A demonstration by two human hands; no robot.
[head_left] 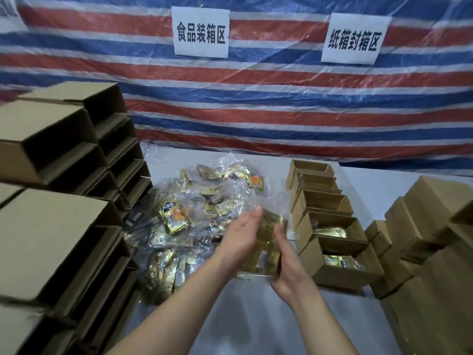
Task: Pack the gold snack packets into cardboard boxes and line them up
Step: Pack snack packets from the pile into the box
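Between both hands | left hand + right hand | crinkly foil gold packets

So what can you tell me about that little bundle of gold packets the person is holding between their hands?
The bundle of gold packets is a small stack of shiny foil sachets, squared up with edges roughly aligned and tilted away from the camera. The left hand presses flat against its left side, and the right hand cups its right side and lower corner. It hangs above the white table, between the loose packet pile and the row of open boxes. Its print is too blurred to read.
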